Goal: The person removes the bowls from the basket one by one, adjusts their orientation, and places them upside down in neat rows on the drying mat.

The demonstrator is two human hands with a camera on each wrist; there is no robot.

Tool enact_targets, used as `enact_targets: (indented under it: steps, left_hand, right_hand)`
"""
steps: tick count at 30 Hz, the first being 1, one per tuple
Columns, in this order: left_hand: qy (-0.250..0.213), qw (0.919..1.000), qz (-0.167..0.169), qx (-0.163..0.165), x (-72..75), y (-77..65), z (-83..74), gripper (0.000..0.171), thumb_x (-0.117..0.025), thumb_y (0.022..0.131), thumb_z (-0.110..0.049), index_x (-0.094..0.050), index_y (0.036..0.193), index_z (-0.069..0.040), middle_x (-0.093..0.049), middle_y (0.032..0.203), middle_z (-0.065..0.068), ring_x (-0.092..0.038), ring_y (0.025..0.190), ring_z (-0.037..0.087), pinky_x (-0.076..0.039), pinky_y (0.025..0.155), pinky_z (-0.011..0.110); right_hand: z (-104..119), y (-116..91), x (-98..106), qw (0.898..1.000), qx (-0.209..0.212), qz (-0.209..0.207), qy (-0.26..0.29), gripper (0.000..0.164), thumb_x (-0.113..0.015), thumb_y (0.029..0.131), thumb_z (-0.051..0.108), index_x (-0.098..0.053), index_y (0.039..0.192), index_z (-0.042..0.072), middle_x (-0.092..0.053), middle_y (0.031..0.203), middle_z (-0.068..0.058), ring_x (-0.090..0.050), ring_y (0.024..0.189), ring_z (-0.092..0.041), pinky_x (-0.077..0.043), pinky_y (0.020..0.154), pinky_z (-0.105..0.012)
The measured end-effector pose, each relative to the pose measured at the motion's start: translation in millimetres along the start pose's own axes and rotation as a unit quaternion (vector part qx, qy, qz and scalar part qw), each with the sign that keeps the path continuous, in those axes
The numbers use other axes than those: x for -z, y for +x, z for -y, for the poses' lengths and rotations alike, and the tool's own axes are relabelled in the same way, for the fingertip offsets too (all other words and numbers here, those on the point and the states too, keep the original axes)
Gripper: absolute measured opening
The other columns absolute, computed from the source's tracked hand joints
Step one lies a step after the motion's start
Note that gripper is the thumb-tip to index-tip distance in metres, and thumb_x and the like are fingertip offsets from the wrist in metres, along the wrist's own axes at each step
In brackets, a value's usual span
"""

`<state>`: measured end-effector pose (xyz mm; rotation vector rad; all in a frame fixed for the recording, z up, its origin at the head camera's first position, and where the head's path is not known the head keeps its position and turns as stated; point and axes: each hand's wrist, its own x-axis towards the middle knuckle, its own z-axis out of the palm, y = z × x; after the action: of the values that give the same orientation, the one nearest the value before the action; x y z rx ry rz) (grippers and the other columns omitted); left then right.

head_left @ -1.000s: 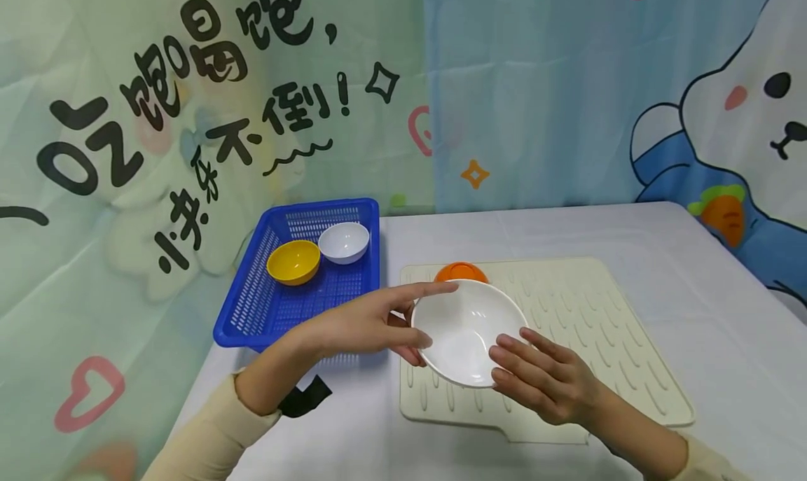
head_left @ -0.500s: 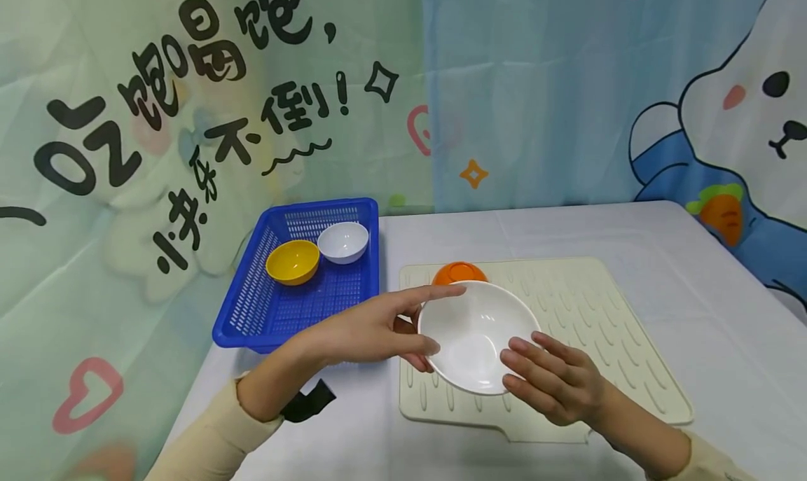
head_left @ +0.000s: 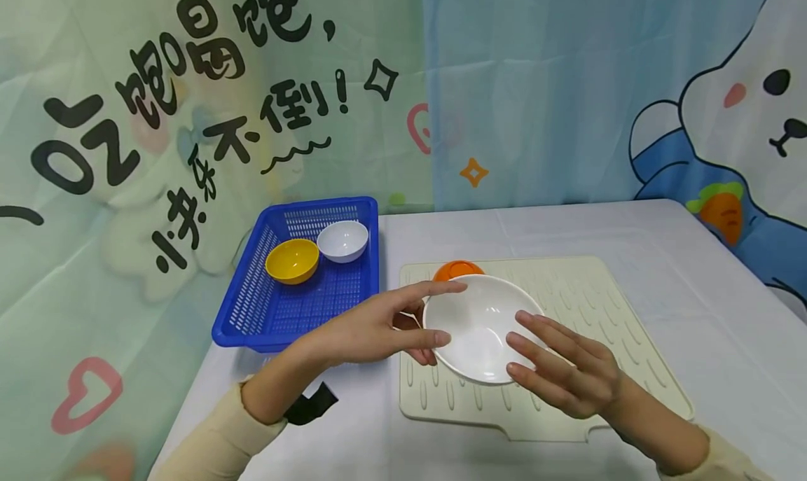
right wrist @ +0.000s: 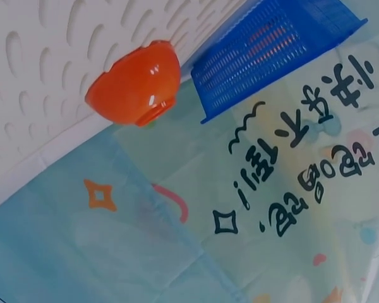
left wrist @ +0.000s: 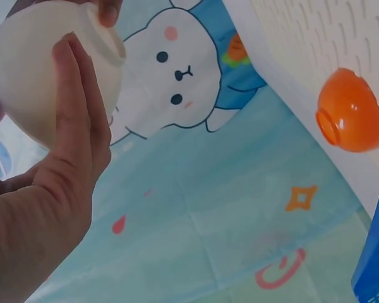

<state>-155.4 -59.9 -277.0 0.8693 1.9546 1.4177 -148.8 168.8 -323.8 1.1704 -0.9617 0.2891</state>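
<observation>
A white bowl hangs above the drying mat, its inside turned up toward the head camera. My left hand grips its left rim, thumb over the inside and other fingers at the outer wall. In the left wrist view, left-hand fingers lie along the underside of the bowl. My right hand straddles the right rim, long fingers spread over the front. A digit, apparently the right thumb, touches the bowl's foot from behind. An orange bowl sits upside down on the mat behind the white one.
The cream drying mat with raised ridges lies on a white-covered table. At the left stands a blue plastic basket, holding a yellow bowl and a small white bowl. A printed curtain hangs behind.
The white bowl and both hands have moved a little to the right. The right fingers have spread apart and reach slightly higher over the rim. The basket and orange bowl have stayed put.
</observation>
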Motion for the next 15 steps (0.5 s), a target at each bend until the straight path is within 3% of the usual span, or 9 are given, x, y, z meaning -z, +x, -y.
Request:
enact_targets:
  steps: [8, 15]
  left_hand:
    - [0.026, 0.9985, -0.024, -0.042, -1.3, 2.0, 3.5, 0.051, -0.056, 0.093, -0.016, -0.038, 0.141, -0.024, -0.057, 0.083, 0.013, -0.064, 0.073, 0.020, -0.055, 0.070, 0.035]
    - [0.072, 0.9914, -0.037, -0.103, -0.6, 2.6, 7.2, 0.049, -0.051, 0.096, -0.018, -0.036, 0.142, -0.020, -0.058, 0.082, 0.007, -0.062, 0.075, 0.016, -0.054, 0.071, 0.033]
  right_hand:
    - [-5, 11, 1, 1.000, -0.019, 0.001, -0.005, 0.012, -0.057, 0.092, 0.009, -0.064, 0.099, 0.003, -0.068, 0.098, -0.015, -0.065, 0.091, -0.030, -0.051, 0.080, -0.033]
    - [-8, 15, 2, 0.999, -0.044, 0.000, -0.015, 0.017, -0.060, 0.090, 0.018, -0.064, 0.099, 0.005, -0.068, 0.099, -0.013, -0.066, 0.090, -0.027, -0.052, 0.078, -0.029]
